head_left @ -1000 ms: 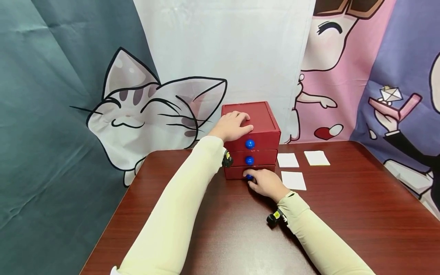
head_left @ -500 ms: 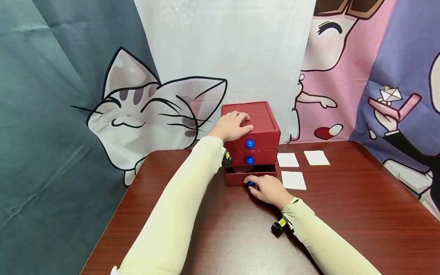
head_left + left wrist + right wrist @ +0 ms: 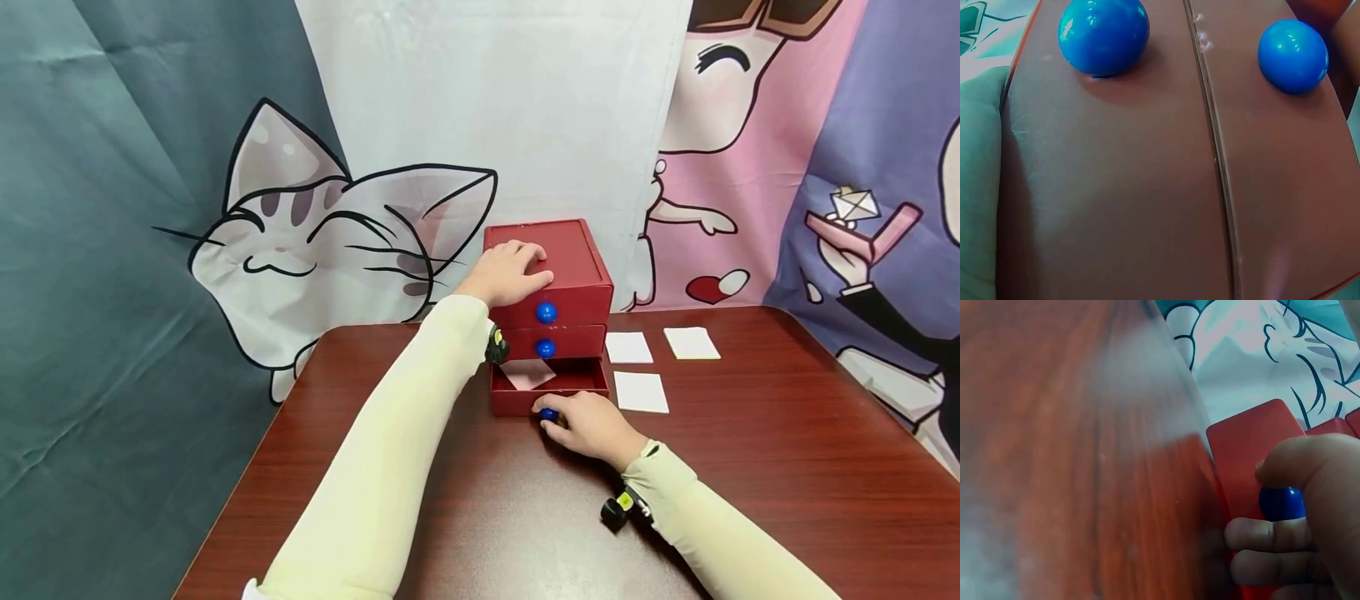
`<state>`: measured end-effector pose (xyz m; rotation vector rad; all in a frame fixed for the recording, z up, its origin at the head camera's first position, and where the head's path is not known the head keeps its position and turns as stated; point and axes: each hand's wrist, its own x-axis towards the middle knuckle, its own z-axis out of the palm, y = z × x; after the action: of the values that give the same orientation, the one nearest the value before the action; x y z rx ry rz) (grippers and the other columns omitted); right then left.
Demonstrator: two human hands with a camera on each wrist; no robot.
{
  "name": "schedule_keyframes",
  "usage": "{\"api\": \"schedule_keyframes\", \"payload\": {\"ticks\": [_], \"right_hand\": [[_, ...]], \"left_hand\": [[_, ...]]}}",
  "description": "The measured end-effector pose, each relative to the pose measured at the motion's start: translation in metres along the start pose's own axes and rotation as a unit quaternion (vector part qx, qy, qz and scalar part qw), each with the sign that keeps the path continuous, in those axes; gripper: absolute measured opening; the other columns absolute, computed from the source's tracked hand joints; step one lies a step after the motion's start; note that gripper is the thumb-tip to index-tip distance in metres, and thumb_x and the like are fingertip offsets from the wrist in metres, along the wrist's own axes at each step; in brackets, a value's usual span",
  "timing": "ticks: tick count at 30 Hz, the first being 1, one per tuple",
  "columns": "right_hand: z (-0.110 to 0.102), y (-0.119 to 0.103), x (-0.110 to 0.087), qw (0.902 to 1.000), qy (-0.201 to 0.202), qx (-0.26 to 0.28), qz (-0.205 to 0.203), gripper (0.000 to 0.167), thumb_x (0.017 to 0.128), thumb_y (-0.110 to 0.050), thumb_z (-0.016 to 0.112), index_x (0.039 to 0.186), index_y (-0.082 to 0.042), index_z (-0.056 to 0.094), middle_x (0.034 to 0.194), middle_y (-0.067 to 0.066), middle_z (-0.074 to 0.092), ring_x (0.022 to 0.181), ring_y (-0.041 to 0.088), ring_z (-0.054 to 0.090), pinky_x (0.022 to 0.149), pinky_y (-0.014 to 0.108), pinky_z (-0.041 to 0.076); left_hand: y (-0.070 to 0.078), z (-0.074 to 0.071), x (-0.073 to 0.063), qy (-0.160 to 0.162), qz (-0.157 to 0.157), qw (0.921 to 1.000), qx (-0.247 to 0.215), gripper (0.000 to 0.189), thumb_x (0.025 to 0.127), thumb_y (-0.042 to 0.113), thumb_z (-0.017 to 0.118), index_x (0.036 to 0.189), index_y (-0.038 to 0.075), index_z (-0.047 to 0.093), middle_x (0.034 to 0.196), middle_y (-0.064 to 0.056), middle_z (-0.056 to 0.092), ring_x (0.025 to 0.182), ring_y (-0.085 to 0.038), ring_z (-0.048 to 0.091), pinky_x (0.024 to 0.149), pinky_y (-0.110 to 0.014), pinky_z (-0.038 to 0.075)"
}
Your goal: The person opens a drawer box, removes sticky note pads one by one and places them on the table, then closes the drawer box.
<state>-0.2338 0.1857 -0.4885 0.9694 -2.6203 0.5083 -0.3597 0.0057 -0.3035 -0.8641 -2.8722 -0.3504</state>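
A red drawer box [image 3: 566,250] with three drawers, each with a round blue knob, stands at the back of the table. My left hand [image 3: 504,273] rests on its top, near the left front edge. The left wrist view shows the top drawer's knob [image 3: 1104,36] and the middle drawer's knob [image 3: 1293,57], with both drawers in. My right hand [image 3: 594,427] pinches the lowest knob [image 3: 1281,504] between thumb and fingers. That bottom drawer [image 3: 513,404] is partly pulled out, and a pale pinkish sheet [image 3: 527,374] lies tilted inside it, at the left.
Three white square paper pads lie right of the box: a near one [image 3: 641,392], one behind it [image 3: 628,347] and one farther right [image 3: 692,342]. A printed cloth [image 3: 577,108] hangs directly behind the brown wooden table [image 3: 787,417].
The bottom drawer has slid from closed toward me, with my right hand drawing back on its knob. The sheet inside has come into view. My left hand has stayed on the box.
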Motion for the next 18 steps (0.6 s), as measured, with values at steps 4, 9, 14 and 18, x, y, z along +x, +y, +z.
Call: {"api": "schedule_keyframes", "payload": {"ticks": [4,9,14,18], "right_hand": [[-0.003,-0.004,-0.004,1.0000,-0.005,0.003,-0.001,0.023,0.090,-0.027,0.072,0.113,-0.024,0.070,0.088,-0.007,0.073,0.068,0.004,0.061,0.064,0.034,0.055],[-0.005,-0.008,-0.009,0.9999,-0.007,-0.008,-0.002,0.021,0.091,-0.027,0.072,0.112,-0.024,0.070,0.087,-0.007,0.073,0.069,0.006,0.063,0.064,0.035,0.055],[-0.005,-0.011,-0.012,0.9997,-0.008,-0.022,-0.006,0.021,0.090,-0.028,0.071,0.111,-0.025,0.070,0.089,-0.007,0.073,0.072,0.012,0.068,0.065,0.038,0.057],[-0.006,-0.014,-0.013,0.9996,-0.012,-0.023,-0.008,0.019,0.090,-0.027,0.072,0.109,-0.025,0.070,0.089,-0.008,0.073,0.073,0.012,0.067,0.065,0.038,0.057]], "left_hand": [[0.000,0.001,0.001,-0.001,-0.002,1.0000,0.000,0.047,0.101,0.056,0.046,0.137,0.027,0.051,0.146,-0.002,0.047,0.135,-0.022,0.041,0.119,-0.042,0.026],[0.000,0.001,0.001,-0.003,-0.002,1.0000,-0.001,0.047,0.101,0.056,0.046,0.138,0.027,0.050,0.147,-0.002,0.046,0.136,-0.022,0.040,0.119,-0.042,0.025],[0.000,0.001,0.000,-0.002,-0.002,1.0000,0.001,0.047,0.101,0.056,0.046,0.137,0.027,0.050,0.146,-0.002,0.046,0.135,-0.022,0.041,0.118,-0.042,0.026],[0.000,0.000,0.000,-0.002,-0.001,1.0000,0.001,0.047,0.101,0.056,0.046,0.137,0.027,0.051,0.146,-0.002,0.046,0.135,-0.022,0.042,0.118,-0.041,0.027]]}}
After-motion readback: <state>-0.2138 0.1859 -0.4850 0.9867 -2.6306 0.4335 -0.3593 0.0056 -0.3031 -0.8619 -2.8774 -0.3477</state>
